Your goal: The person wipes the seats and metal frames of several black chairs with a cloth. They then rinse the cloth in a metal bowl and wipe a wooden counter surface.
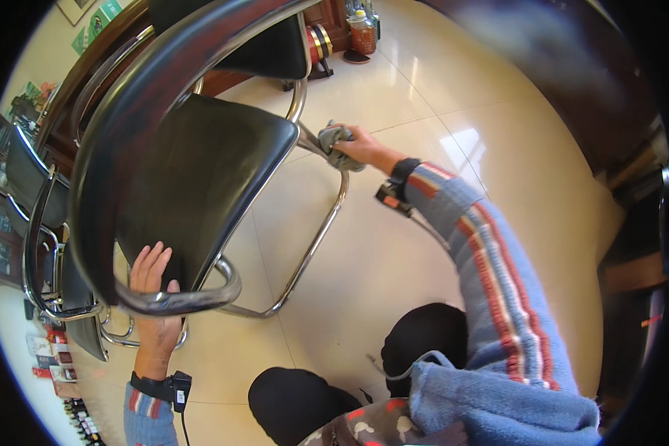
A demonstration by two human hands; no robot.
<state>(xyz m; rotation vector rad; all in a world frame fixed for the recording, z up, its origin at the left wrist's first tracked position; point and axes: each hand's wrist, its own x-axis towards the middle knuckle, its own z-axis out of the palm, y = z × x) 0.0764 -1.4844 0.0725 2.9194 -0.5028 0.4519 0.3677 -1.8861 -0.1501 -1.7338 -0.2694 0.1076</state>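
Note:
A black padded chair (217,150) with a tubular chrome frame (312,245) fills the left and middle of the view. My right hand (359,146) grips a crumpled grey cloth (334,146), pressed against the chrome tube beyond the seat's corner. At the lower left, my left hand (155,284) rests near the seat's edge with its fingers spread a little and nothing seen in it; the bent chrome armrest tube passes over the palm. Black straps with small devices circle both wrists.
More black chairs (39,189) stand at the left. A clear jug of reddish liquid (362,33) stands on the tiled floor (423,128) beside a dark wooden cabinet (334,22). Rows of bottles (83,421) are at the lower left. Dark furniture (630,245) borders the right.

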